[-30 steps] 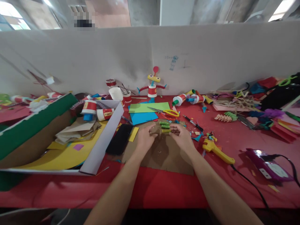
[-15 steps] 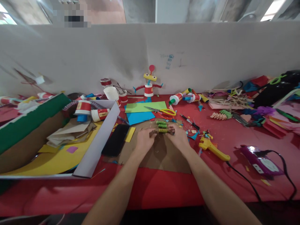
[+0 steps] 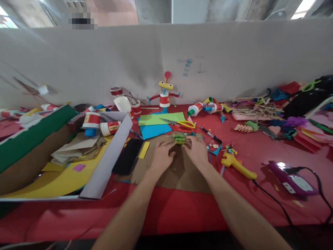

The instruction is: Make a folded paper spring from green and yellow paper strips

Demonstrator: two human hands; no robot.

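Short accordion-folded paper springs, green ones and a yellow one, lie close together on the brown cardboard sheet. At their left end, my left hand has its fingers stretched forward and its thumb apart, with the fingertips close to the yellow spring. On the other side, my right hand has its thumb and fingers at the right end of the yellow spring. Just behind the cardboard are yellow-handled scissors, a green paper sheet and a blue sheet.
A paper-cup robot figure stands by the wall. An open box and a phone are left. A yellow glue gun, a pen and a purple power device with cables lie right.
The yellow spring, held between both hands before, has moved forward and now sits against the green springs. My left thumb has come away from it.
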